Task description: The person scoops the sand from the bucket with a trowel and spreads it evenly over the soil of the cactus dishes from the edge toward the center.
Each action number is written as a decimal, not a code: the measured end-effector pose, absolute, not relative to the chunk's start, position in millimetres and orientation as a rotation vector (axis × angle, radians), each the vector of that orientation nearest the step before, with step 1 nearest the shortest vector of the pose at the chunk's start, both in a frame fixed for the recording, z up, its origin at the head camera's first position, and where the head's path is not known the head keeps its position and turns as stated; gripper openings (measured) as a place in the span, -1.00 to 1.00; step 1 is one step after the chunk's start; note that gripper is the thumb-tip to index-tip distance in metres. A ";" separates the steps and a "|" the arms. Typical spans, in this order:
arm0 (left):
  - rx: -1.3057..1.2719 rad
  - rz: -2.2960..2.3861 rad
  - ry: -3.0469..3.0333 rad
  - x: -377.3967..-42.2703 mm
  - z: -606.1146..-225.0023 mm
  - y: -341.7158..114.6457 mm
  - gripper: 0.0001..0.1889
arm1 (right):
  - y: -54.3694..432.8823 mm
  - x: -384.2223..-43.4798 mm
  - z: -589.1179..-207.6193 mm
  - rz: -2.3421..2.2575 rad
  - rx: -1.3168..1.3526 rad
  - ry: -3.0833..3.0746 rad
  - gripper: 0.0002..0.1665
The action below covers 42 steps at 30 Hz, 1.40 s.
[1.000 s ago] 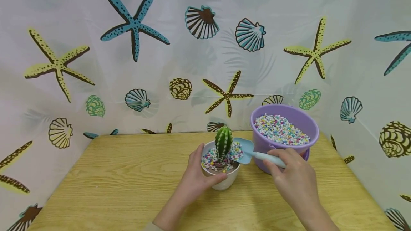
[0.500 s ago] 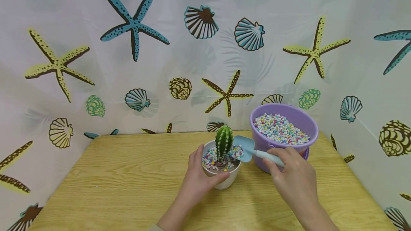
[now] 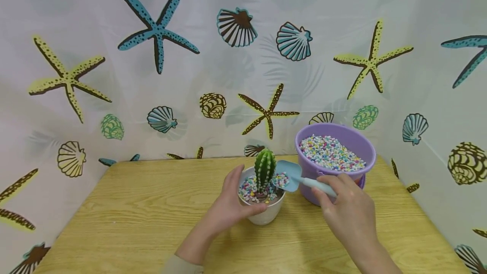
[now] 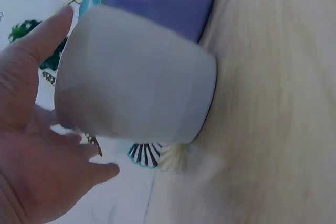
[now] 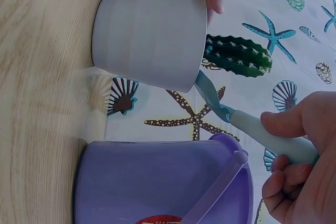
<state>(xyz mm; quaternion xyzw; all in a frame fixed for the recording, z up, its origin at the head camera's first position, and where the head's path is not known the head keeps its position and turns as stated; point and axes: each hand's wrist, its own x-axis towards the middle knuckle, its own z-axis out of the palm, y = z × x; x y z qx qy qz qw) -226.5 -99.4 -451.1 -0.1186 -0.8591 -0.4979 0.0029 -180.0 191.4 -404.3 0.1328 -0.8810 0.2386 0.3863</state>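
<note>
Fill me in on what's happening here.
A person's left hand holds a white pot with a cactus in it. The right hand grips a light blue scoop, its blade at the pot's rim with some colorful pellets on it. Pellets also lie around the cactus, leaving some brown surface bare. More fill part of the purple bucket beside the pot.

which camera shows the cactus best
The head view: it shows the cactus upright, from its tip down to the colourful pebbles around it. The right wrist view shows its upper part sideways, base hidden by the pot. The left wrist view has only dark green patches behind the left hand.
</note>
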 end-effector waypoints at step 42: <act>-0.152 -1.588 -2.579 -214.3 -464.3 -74.7 0.40 | 188.1 -180.5 -408.3 0.495 0.432 -2.146 -0.61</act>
